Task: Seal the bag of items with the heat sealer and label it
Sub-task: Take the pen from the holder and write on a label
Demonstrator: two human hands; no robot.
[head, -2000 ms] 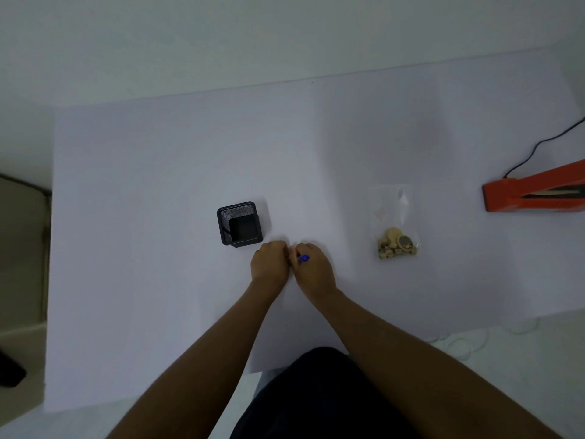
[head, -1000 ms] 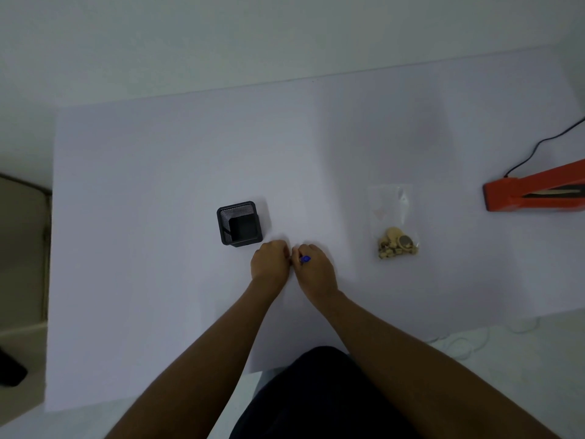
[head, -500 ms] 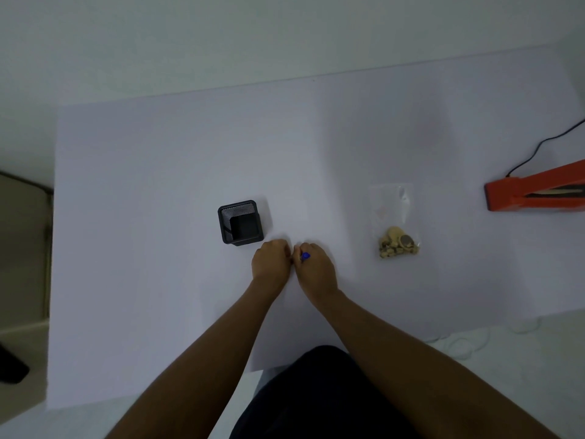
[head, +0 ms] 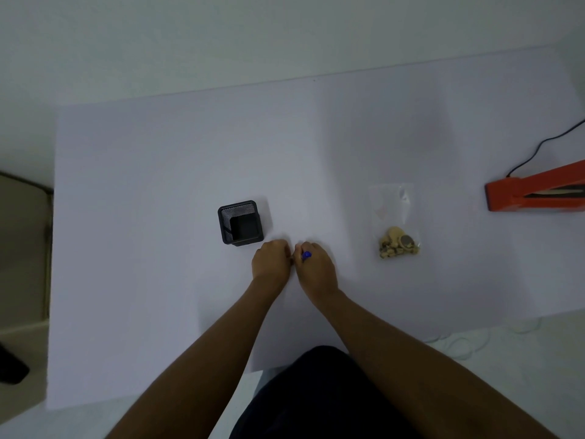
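A clear plastic bag point(head: 394, 213) with small beige items and a dark disc at its near end lies flat on the white table point(head: 158, 172), right of centre. The orange heat sealer point(head: 535, 191) sits at the right edge, partly cut off, its jaw slightly raised. My right hand point(head: 316, 269) is closed around a blue pen point(head: 306, 255), only its tip showing. My left hand point(head: 271, 261) rests curled beside it, fingertips touching the right hand; what it holds is hidden. Both hands are well left of the bag.
A black mesh pen holder point(head: 242, 222) stands just beyond my left hand. A black cable point(head: 544, 145) runs from the sealer off the right edge. A chair point(head: 22, 248) stands left of the table. White cord point(head: 459, 342) lies on the floor near the table's front right.
Almost nothing has changed. Both hands stay pressed together at the same spot with the blue pen; the view shifts very slightly.
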